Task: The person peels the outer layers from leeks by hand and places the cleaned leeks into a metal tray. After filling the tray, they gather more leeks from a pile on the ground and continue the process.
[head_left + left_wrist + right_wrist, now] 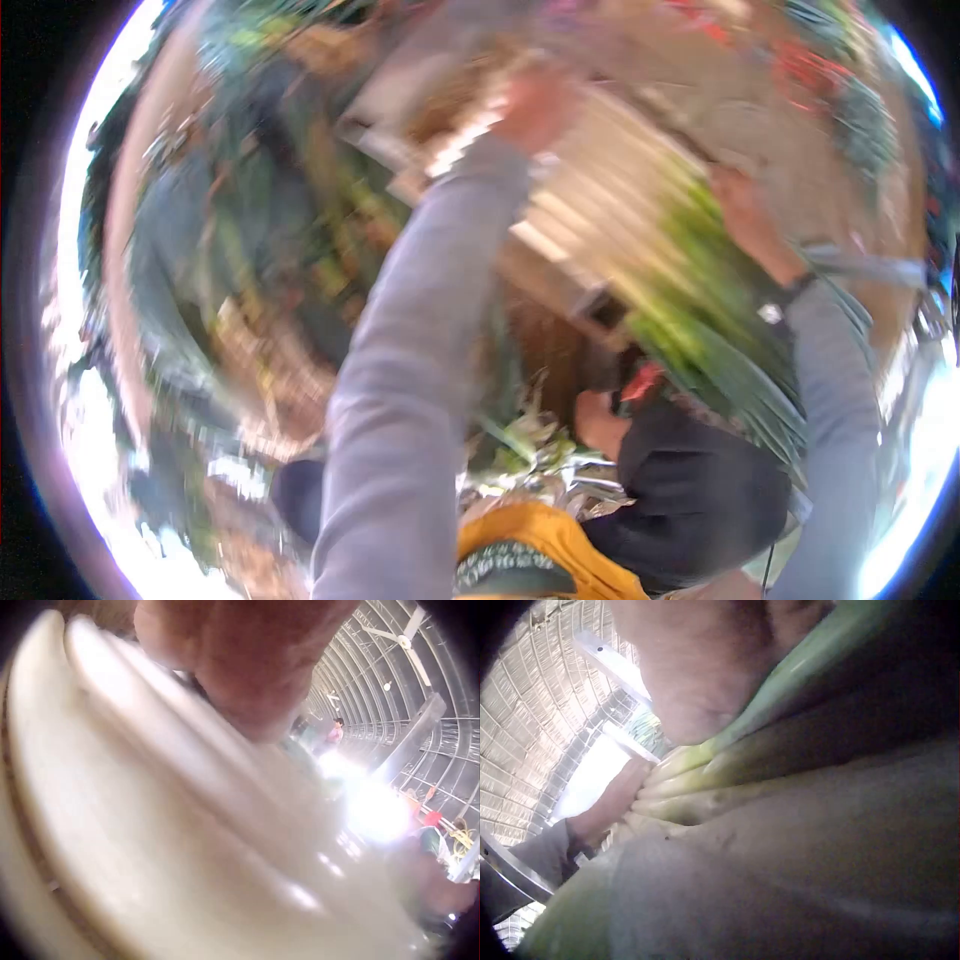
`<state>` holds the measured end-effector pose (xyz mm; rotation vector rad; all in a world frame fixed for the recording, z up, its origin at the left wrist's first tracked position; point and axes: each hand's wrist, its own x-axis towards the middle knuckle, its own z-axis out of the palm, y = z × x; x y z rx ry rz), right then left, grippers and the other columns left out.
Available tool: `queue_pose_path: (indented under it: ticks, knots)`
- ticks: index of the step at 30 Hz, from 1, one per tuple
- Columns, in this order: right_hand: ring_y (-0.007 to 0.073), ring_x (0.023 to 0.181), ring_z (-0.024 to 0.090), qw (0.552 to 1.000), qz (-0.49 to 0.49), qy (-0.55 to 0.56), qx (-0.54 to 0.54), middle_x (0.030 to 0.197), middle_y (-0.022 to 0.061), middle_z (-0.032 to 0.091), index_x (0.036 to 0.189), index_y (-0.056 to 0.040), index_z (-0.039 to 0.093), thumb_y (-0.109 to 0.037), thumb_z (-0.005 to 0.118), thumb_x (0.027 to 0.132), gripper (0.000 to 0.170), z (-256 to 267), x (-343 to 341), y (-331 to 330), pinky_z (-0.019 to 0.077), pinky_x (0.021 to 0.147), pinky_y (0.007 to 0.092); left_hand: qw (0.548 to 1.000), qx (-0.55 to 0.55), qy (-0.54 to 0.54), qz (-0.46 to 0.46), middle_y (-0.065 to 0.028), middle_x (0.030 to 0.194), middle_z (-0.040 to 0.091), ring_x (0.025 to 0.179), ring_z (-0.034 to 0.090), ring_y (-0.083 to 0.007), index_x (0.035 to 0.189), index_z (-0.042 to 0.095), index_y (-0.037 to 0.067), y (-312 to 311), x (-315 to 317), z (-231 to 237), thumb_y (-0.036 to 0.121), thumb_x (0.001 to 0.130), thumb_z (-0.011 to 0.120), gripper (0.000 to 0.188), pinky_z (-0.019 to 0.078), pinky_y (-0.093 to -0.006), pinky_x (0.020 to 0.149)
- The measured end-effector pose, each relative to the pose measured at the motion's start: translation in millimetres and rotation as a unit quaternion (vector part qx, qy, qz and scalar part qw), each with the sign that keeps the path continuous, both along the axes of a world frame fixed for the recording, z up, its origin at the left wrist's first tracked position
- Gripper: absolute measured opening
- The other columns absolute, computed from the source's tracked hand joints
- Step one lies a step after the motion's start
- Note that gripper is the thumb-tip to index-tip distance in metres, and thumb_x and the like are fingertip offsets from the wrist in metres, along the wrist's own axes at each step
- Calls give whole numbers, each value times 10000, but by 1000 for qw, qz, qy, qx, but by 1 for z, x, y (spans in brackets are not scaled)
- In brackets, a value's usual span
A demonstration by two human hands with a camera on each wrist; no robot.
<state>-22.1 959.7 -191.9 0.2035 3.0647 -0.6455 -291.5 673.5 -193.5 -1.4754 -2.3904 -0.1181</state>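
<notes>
A bundle of long green onions lies slantwise in front of me, its white stalks (pixel 610 165) toward the upper left and its green leaves (pixel 735 340) toward the lower right. At the root end my left hand (pixel 535 105) grips the stalks, blurred in the head view. Close up in the left wrist view, its fingers (pixel 247 667) lie across thick white stalks (pixel 172 802). Farther along, my right hand (pixel 745 215) holds the bundle's far side where white turns green. The right wrist view has that hand (pixel 705 667) against the leaf bases (pixel 697 776). Fingertips are mostly hidden.
Under the bundle is a pale frame (pixel 560 255) with a dark square end. More green onions (pixel 300 200) are piled at left. Red strands (pixel 810 75) lie on the brown surface at upper right. Trimmed leaves (pixel 530 440) litter the ground by my legs.
</notes>
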Motion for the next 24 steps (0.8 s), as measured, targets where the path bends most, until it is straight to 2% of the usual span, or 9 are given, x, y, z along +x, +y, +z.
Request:
queue_pose_path:
  ticks: [1,2,7,8,12,16,18,21,24]
  knots:
    - [363,1369,438,998,36,7,58,1444,240,504,1383,31,521,-344,393,1096,490,-31,4,22,307,1169,469,936,115,-332,-15,-130,1200,667,1147,594,-291,1175,696,98,0,-22,-42,224,940,587,288,480,-479,961]
    - [374,1386,425,990,62,-22,123,1467,252,483,1395,33,516,-320,416,1087,480,-46,3,47,315,1164,470,988,53,-145,-5,-161,1175,663,1113,617,-320,1193,701,102,-5,-6,-19,229,948,594,296,517,-481,916]
    - [396,1332,484,991,71,16,113,1369,224,577,1380,17,550,-273,475,1058,440,42,-7,6,340,1151,444,892,319,-315,60,-258,1338,519,1067,634,-402,1281,639,25,-90,88,88,273,995,609,380,515,-448,995]
    - [388,1303,517,983,96,84,129,1328,209,614,1374,9,563,-274,478,1060,431,51,-6,12,352,1140,439,843,378,-371,94,-254,1131,603,1028,614,-427,1201,661,24,-109,111,100,177,902,690,337,509,-472,930]
    - [312,1225,599,993,-29,101,57,1257,154,665,1356,-25,602,-294,488,1067,412,155,-10,-12,428,1072,392,838,257,-481,25,-215,1041,655,1024,632,-370,1148,677,16,-220,223,132,193,941,655,274,513,-447,903]
    - [208,954,667,973,-16,196,-119,1092,111,697,1259,4,647,-264,503,1067,359,293,-3,-109,520,844,318,731,169,-657,69,-206,1061,665,1017,648,-378,1162,656,0,-294,322,212,227,956,649,307,517,-434,893]
    - [98,672,563,965,42,180,-185,824,41,662,1218,46,655,-237,496,1079,353,347,7,-193,463,609,235,733,169,-655,67,-208,1053,659,1006,649,-378,1166,651,-2,-310,345,222,237,951,661,321,518,-435,880]
    - [144,948,659,988,89,24,-125,1135,71,690,1300,-56,650,-285,516,1059,359,360,3,-236,522,851,274,768,173,-615,52,-196,981,616,918,638,-379,1203,619,-5,-331,377,235,229,981,639,323,507,-431,779]
    - [124,869,637,932,307,-68,-183,1064,60,682,1287,-20,633,-237,555,1041,337,354,3,-334,527,778,276,814,151,-561,-9,-179,946,576,912,632,-386,1250,596,20,-351,402,242,273,977,644,375,500,-475,795]
